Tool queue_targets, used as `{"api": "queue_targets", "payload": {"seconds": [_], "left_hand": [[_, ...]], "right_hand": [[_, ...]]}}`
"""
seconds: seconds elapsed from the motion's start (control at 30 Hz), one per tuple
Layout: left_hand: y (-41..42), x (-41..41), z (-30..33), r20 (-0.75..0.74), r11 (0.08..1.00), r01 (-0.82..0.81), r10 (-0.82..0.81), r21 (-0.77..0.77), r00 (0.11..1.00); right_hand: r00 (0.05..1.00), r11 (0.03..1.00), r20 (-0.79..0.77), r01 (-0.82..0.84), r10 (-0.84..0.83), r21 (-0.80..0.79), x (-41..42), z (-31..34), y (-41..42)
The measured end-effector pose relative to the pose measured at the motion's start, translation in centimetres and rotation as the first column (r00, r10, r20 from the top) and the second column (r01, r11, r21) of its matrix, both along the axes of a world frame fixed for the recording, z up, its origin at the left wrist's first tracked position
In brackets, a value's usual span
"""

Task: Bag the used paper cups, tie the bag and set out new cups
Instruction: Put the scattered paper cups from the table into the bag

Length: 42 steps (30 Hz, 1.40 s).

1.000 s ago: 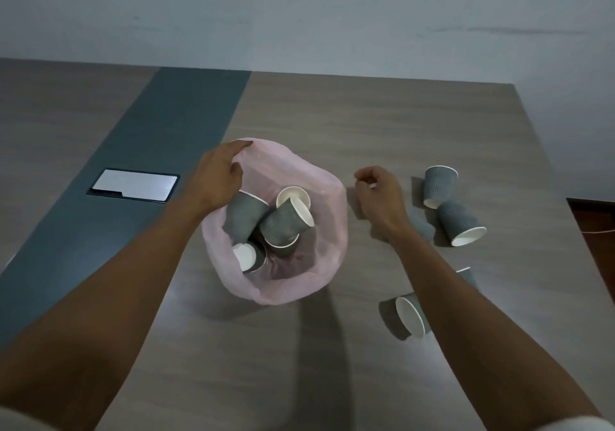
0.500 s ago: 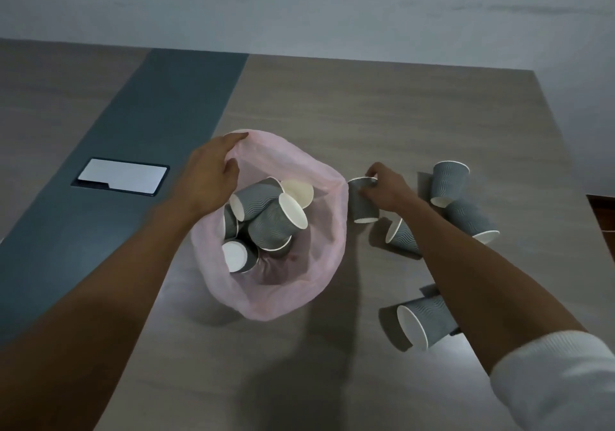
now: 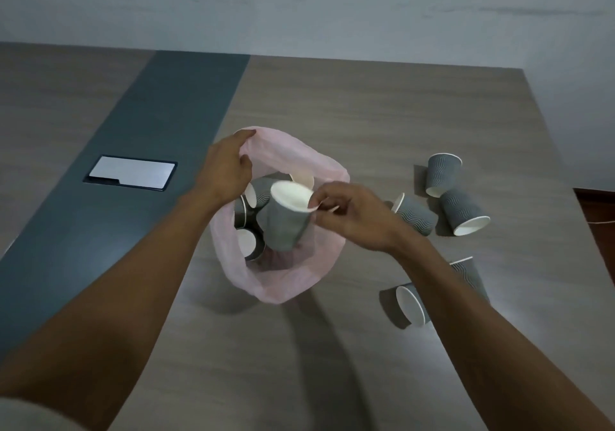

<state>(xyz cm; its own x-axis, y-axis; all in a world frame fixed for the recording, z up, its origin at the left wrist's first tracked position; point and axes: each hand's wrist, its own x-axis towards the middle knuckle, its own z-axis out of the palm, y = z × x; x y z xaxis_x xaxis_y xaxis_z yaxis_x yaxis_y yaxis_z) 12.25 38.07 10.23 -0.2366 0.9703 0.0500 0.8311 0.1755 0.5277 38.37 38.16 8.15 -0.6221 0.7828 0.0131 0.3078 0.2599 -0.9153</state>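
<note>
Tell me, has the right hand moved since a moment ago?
Yes. The right hand went from beside the loose cups leftward to over the pink bag, holding a cup.

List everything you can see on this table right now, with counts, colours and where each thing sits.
bag: one, pink, open, middle of the table.
cups in the bag: at least four, grey with white insides; exact number hidden.
held cup: one, grey, over the bag's mouth.
loose cups: five, grey, on the table right of the bag, most lying on their sides.
table: one, wood-grain with a dark blue-grey stripe on the left.
panel: one, pale with dark frame, set in the stripe.
left hand: holds the bag's rim.
right hand: pinches the held cup's rim.
</note>
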Motion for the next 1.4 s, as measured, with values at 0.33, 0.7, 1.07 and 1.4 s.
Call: {"api": "queue_targets", "payload": {"seconds": [0.33, 0.7, 1.07, 1.4], "left_hand": [[0.4, 0.0, -0.7, 0.020, 0.999, 0.026, -0.027, 0.028, 0.999], [0.8, -0.7, -1.7, -0.008, 0.998, 0.058, -0.058, 0.030, 0.998], [0.9, -1.4, 0.3, 0.004, 0.998, 0.064, -0.064, -0.007, 0.998], [1.5, -0.8, 1.5, 0.011, 0.998, 0.068, -0.068, -0.002, 0.998]], "right_hand": [[0.783, 0.882, 0.413, 0.364, -0.465, 0.300, 6.6, -6.6, 4.6], [0.514, 0.895, 0.735, 0.201, -0.442, 0.397, 9.8, -9.7, 8.6], [0.973, 0.988, -0.171, 0.153, -0.157, -0.039, -2.1, -1.0, 2.3], [0.952, 0.953, 0.074, 0.291, -0.297, 0.082, -1.9, -1.9, 2.5]]}}
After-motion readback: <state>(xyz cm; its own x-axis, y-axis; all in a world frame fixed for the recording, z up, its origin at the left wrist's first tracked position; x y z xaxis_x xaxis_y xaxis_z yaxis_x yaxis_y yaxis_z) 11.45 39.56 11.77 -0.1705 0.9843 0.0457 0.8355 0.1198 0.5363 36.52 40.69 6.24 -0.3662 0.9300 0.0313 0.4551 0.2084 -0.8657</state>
